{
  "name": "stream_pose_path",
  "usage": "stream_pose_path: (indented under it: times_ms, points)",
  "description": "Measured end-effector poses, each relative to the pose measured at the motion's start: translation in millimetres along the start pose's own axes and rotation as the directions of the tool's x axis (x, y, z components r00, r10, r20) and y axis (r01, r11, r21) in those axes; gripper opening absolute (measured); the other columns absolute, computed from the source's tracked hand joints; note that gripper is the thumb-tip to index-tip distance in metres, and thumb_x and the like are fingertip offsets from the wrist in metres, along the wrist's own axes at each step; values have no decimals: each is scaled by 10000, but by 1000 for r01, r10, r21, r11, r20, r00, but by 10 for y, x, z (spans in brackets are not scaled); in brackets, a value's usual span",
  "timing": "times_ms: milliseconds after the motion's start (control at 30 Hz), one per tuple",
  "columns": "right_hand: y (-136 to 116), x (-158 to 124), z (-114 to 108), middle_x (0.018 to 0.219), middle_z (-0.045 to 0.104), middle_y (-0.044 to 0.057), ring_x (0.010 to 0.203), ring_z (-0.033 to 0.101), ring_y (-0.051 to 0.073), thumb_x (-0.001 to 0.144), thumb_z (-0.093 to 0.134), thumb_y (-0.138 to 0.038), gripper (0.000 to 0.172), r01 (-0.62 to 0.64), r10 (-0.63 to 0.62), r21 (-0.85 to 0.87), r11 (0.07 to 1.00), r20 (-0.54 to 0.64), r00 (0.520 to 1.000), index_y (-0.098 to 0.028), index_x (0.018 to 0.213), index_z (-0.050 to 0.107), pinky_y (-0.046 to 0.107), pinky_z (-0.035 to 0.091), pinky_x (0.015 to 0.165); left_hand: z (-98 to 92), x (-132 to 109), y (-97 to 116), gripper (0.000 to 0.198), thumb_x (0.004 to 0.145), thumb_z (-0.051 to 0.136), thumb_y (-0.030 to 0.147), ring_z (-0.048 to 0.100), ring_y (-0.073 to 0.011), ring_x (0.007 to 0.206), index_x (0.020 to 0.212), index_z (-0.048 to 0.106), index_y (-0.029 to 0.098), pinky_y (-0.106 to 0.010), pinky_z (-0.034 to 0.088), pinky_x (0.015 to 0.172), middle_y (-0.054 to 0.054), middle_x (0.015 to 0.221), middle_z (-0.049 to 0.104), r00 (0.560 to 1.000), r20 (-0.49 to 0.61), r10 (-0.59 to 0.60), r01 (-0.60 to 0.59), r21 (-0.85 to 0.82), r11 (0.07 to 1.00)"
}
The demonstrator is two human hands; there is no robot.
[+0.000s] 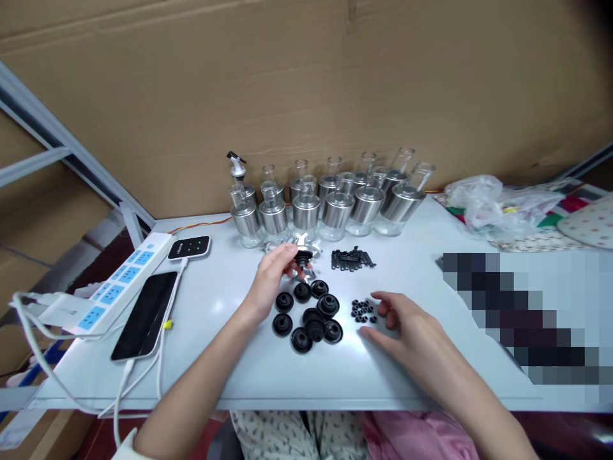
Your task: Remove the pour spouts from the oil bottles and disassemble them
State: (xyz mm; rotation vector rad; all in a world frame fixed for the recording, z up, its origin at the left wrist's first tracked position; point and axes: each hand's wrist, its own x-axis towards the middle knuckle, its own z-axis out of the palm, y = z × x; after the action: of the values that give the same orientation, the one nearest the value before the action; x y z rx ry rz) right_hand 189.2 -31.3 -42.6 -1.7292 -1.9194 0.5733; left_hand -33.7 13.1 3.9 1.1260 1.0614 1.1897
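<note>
My left hand [269, 276] is closed around a bottle pourer top, a silvery metal piece with a ribbed black stopper [303, 257] pointing down. Other shiny metal pieces [313, 248] lie right behind and below it, partly hidden by my fingers. Open, with thumb and fingers apart, my right hand [395, 319] hovers beside a small pile of tiny black rings [363, 310]. Between both hands lie several round black stoppers [328, 305], some overlapping. Farther back is a heap of small black lever-like strips [353, 258].
Several glass bottles with metal sleeves [306, 207] stand in rows at the back; one at left wears a pourer [237, 165]. On the left are a power strip [124, 281], a phone [145, 315], a small white-edged device [189, 247] and cables. Plastic bags [493, 201] lie right.
</note>
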Motion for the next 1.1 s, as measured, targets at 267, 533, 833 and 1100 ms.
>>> stream_pose_path:
  times_ms: [267, 533, 833, 1100]
  points:
    - [-49, 119, 14, 705, 597, 18, 523, 569, 147, 708, 606, -265, 152, 101, -100, -6, 995, 62, 993, -192, 838, 636, 289, 478, 551, -1, 3, -17, 257, 780, 513, 411, 491, -123, 605, 710, 551, 166, -261, 333, 608, -11, 700, 614, 1000, 3, -3, 3, 8, 1000]
    - [-51, 77, -35, 817, 622, 30, 580, 604, 149, 723, 609, -282, 206, 92, -90, -18, 996, 96, 991, -202, 907, 652, 287, 499, 581, -8, 14, -41, 258, 780, 515, 415, 501, -129, 604, 720, 562, 169, -266, 337, 611, -15, 705, 620, 1000, 8, -5, 5, 19, 1000]
    - [-156, 166, -54, 1039, 605, 84, 951, 573, 222, 880, 487, -294, 199, 410, -387, -52, 911, 241, 890, -210, 997, 624, 392, 484, 819, -5, 27, -68, 257, 783, 519, 416, 499, -130, 606, 721, 561, 170, -265, 334, 608, -17, 708, 607, 1000, 12, -12, 12, 32, 999]
    - [-82, 167, 70, 906, 594, 66, 840, 556, 187, 939, 382, -226, 258, 467, -441, -84, 880, 215, 871, -190, 841, 619, 355, 465, 761, -1, 15, -70, 259, 789, 518, 415, 502, -128, 601, 730, 557, 166, -264, 335, 612, -18, 708, 606, 1000, 8, -20, 19, 25, 1000]
